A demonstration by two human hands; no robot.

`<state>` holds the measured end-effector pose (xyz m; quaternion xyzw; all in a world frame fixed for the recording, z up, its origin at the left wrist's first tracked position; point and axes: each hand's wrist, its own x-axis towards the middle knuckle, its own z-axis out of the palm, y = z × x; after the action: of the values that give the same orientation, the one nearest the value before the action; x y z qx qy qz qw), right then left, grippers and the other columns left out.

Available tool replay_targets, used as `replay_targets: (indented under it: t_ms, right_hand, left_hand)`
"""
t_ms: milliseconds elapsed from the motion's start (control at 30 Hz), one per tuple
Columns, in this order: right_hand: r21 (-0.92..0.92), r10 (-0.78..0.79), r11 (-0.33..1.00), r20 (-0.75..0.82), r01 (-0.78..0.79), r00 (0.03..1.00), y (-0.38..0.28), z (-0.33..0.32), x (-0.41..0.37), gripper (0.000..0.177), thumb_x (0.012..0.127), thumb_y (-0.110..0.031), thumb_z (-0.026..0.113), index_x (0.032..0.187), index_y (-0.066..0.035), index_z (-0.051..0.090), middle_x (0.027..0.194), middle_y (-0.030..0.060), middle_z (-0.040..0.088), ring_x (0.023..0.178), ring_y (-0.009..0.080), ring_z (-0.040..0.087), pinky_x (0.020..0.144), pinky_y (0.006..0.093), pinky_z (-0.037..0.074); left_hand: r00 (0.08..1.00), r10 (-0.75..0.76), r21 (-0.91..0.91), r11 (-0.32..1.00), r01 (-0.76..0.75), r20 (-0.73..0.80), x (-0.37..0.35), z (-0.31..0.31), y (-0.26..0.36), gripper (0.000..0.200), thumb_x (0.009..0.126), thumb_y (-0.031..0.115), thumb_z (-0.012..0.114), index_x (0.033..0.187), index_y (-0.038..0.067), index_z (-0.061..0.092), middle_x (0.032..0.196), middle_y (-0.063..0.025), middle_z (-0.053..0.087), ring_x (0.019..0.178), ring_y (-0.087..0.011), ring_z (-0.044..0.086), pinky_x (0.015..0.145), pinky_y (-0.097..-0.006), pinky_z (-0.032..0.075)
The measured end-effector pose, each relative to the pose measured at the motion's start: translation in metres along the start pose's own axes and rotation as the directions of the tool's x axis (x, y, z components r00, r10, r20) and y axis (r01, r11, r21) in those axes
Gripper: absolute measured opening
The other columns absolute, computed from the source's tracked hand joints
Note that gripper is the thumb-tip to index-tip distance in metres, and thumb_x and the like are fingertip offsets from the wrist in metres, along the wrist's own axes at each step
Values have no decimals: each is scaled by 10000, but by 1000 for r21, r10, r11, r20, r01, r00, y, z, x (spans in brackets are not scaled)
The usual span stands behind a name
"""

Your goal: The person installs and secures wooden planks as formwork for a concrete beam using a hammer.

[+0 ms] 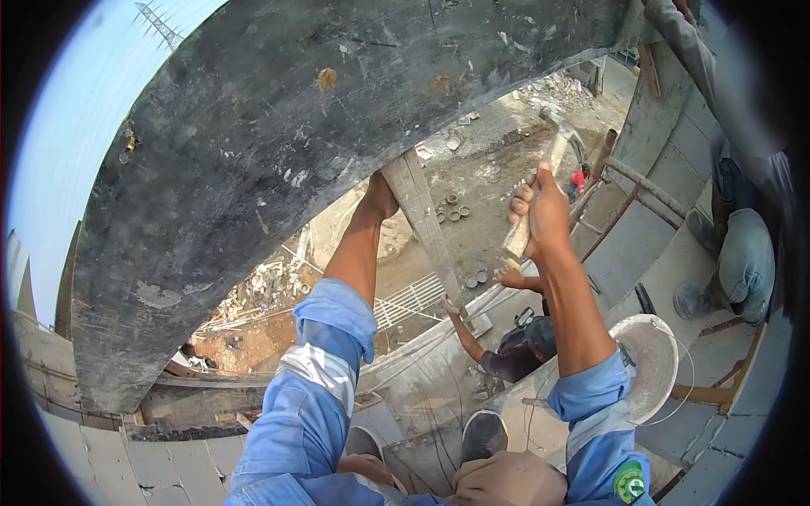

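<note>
My right hand [540, 211] is raised, its fingers wrapped round the pale wooden handle of a claw hammer [557, 145]. The metal head of the hammer points up and away from me. My left hand [384, 194] is closed at the upper end of a wooden plank [422, 215], its fingers mostly hidden behind the wood. That plank slants down from the lower edge of a large dark formwork panel [253, 143]. Near the plank's lower end is a hand [453, 305] of a person below, whose other hand [510, 277] is stretched out under my right forearm.
A white bucket [654, 371] stands to my right. Beyond it, another person's boots [700, 295] rest on the grey boards. Metal scaffold pipes [645, 190] cross at the right. Through the gap, muddy ground [498, 173] with rubble lies far below.
</note>
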<state>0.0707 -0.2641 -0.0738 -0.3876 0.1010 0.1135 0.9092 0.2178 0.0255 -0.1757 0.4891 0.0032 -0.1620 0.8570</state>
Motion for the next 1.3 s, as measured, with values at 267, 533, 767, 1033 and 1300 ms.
replay_targets:
  t_ms: [267, 533, 767, 1033, 1300]
  right_hand:
    - [-338, 129, 937, 94, -90, 987, -26, -20, -16, 318, 1008, -394, 466, 880, -104, 445, 576, -46, 387, 406, 62, 380, 367, 230, 357]
    - [-537, 287, 838, 286, -95, 914, -22, 2, -24, 354, 984, -431, 503, 920, -85, 463, 599, -30, 426, 433, 71, 416, 375, 225, 372]
    - [200, -115, 969, -161, 146, 980, -4, -14, 20, 343, 990, -407, 499, 936, -71, 459, 594, -34, 426, 416, 77, 413, 377, 253, 374]
    - [-253, 28, 967, 94, -4, 995, -5, -13, 6, 339, 988, -405, 506, 896, -83, 455, 615, -16, 434, 431, 92, 432, 374, 251, 379]
    - [-553, 276, 831, 331, -51, 902, -30, -14, 6, 310, 1003, -380, 481, 911, -85, 458, 612, -40, 412, 441, 54, 412, 379, 219, 368]
  left_hand:
    - [995, 78, -15, 997, -79, -56, -4, 15, -5, 342, 973, 452, 427, 1045, 138, 541, 942, -45, 533, 856, -216, 534, 805, -397, 470]
    - [1000, 19, 130, 991, -18, -1, 7, -14, -5, 572, 966, 583, 387, 1343, 163, 479, 1283, -33, 518, 1176, -240, 513, 967, -460, 448]
    - [1000, -21, 109, 994, 21, -4, 0, 5, 3, 619, 954, 637, 350, 1330, 170, 506, 1246, -18, 546, 1139, -216, 522, 954, -441, 445]
    - [1000, 9, 94, 996, -11, 20, 7, -10, -3, 610, 966, 614, 356, 1375, 173, 458, 1294, -28, 513, 1169, -218, 515, 987, -443, 431]
    - [1000, 29, 195, 980, -30, 12, 6, 5, 13, 591, 975, 590, 346, 1317, 135, 505, 1230, -45, 552, 1115, -205, 546, 911, -435, 481]
